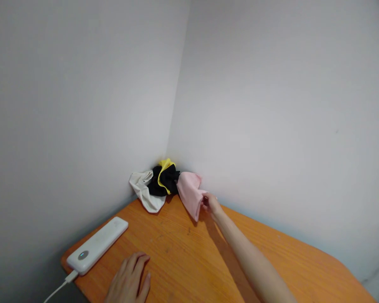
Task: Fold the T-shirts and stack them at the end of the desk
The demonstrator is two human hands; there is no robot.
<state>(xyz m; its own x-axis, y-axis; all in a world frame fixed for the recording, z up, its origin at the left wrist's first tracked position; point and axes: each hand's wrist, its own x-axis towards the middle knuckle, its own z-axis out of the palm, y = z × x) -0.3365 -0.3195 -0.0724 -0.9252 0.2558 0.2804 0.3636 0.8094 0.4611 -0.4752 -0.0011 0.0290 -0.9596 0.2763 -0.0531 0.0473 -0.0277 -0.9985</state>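
At the far corner of the table, my right hand [211, 203] pinches the right edge of a pink cloth [189, 191]. The cloth hangs in a fold, with its lower tip near the tabletop. Left of it lies a crumpled black cloth item with yellow trim [166, 179], and beside that a white cloth [150, 198] in loose folds. My left hand [129, 277] rests near the front edge of the table, fingers stretched out and holding nothing. Its palm is hidden from view.
A white power bank [97, 246] with a small lit display lies along the left table edge. A white cable [57, 288] plugs into its near end and drops off the edge. Two pale walls [255, 105] meet behind the wooden table [183, 261].
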